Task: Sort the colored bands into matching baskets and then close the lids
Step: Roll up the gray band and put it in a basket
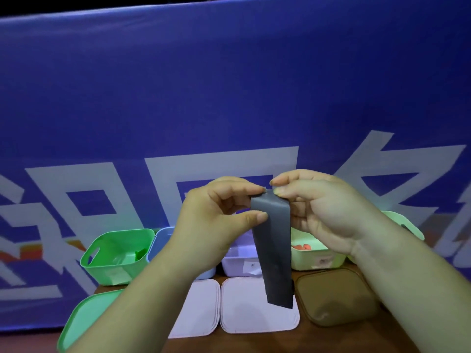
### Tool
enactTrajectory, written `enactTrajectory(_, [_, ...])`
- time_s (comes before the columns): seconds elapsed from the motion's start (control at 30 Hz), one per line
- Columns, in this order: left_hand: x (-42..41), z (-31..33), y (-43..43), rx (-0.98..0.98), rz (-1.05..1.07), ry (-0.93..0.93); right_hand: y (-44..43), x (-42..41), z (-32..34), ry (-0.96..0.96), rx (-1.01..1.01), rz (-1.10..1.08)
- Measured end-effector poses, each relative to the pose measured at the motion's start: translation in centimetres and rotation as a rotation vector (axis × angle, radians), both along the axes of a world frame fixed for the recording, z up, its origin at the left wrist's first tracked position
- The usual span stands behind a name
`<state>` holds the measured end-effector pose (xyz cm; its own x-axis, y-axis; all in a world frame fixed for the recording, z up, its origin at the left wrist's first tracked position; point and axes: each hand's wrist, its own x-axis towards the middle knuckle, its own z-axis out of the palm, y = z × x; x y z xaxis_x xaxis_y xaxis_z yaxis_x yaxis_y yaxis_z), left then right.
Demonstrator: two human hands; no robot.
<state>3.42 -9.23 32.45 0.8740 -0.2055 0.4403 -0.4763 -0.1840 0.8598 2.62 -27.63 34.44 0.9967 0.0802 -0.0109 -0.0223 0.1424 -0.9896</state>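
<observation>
A dark grey band (275, 248) hangs down in mid-air over the baskets. My left hand (211, 225) pinches its upper left edge between thumb and fingers. My right hand (321, 210) pinches its top right corner. Behind stand a green basket (102, 261) with a green band inside, a blue basket (160, 240) mostly hidden by my left arm, a white basket (239, 266), a pale green basket (318, 261) holding something orange, and another pale green basket (407, 225) at the far right.
Lids lie flat on the brown table in front of the baskets: a green lid (84, 322), two white lids (201, 309) (254, 309) and a brown lid (334, 296). A blue banner (229, 98) with white lettering stands close behind the baskets.
</observation>
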Motion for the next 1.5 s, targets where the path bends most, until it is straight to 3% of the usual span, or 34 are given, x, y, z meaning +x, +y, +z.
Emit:
enactTrajectory(0.27, [-0.5, 0.8, -3.0, 0.073, 0.105, 0.057, -3.3, -0.2, -0.6, -0.280, -0.298, -0.058])
enactTrajectory(0.43, [-0.4, 0.9, -4.1, 0.114, 0.139, 0.040, -4.7, 0.1, -0.5, -0.325, -0.390, -0.031])
enactTrajectory(0.6, [-0.3, 0.7, -4.3, 0.142, 0.166, 0.069, -5.1, 0.8, -0.7, -0.291, -0.373, 0.026])
enactTrajectory(1.0, [0.5, 0.7, -4.1, 0.030, 0.103, 0.173, -6.1, 1.2, -0.8, -0.443, -0.508, 0.110])
enactTrajectory(1.5, [1.3, 0.0, -3.7, 0.121, 0.031, 0.086, -5.7, 1.0, -1.5, -0.520, -0.595, 0.028])
